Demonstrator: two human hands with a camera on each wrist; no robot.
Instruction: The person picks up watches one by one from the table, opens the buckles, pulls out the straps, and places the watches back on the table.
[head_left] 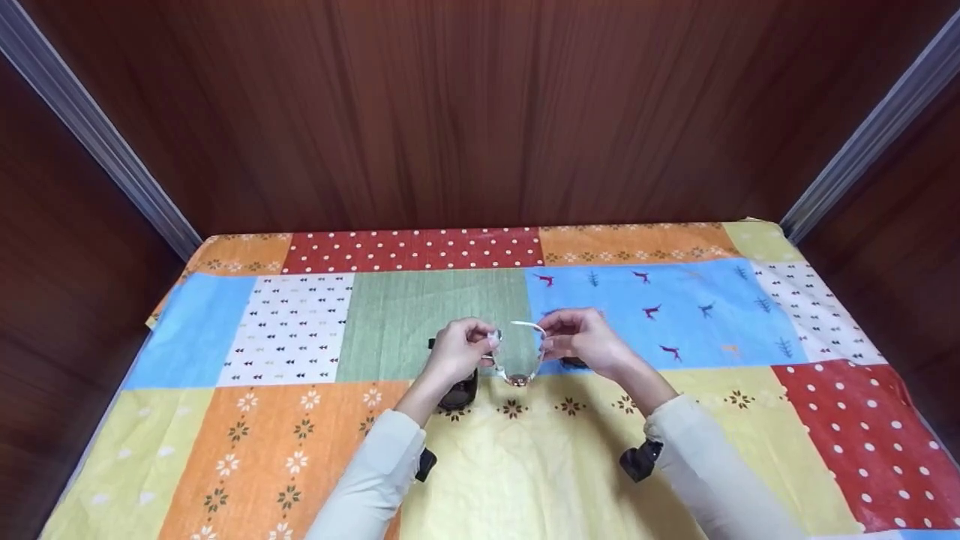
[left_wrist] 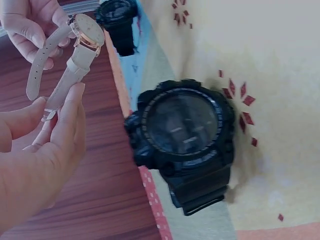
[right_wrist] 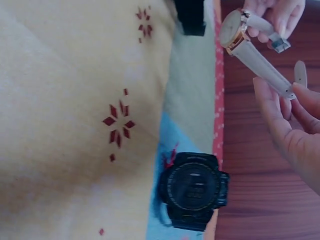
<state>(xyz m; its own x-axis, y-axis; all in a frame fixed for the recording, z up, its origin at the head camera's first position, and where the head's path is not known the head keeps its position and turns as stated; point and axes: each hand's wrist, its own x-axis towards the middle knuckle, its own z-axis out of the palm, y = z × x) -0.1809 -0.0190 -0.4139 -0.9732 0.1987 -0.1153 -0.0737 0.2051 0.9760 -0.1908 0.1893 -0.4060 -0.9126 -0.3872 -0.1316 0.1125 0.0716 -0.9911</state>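
- Head view: dark wood-grain panels (head_left: 480, 112) stand behind and to both sides of the white watch (head_left: 517, 380), with grey metal strips (head_left: 874, 131) at the corners; below it spreads a desk (head_left: 495, 465) covered in patterned patchwork of yellow, orange, blue, green and red.
- The white watch hangs in the air between the hands, the left hand (head_left: 456, 351) to its left and the right hand (head_left: 585, 343) to its right.
- Left of the white watch lies a black watch (head_left: 459, 394), partly covered by the left hand; right of it a second black watch (head_left: 574, 362), mostly hidden.
- Left wrist view: the left hand pinches the white watch's strap (left_wrist: 70, 75) near the buckle (left_wrist: 49, 116). Lettering on the nearer black watch's rim is too blurred to read.
- Right wrist view: the right hand pinches the strap's holed end. The second black watch's markings are illegible.
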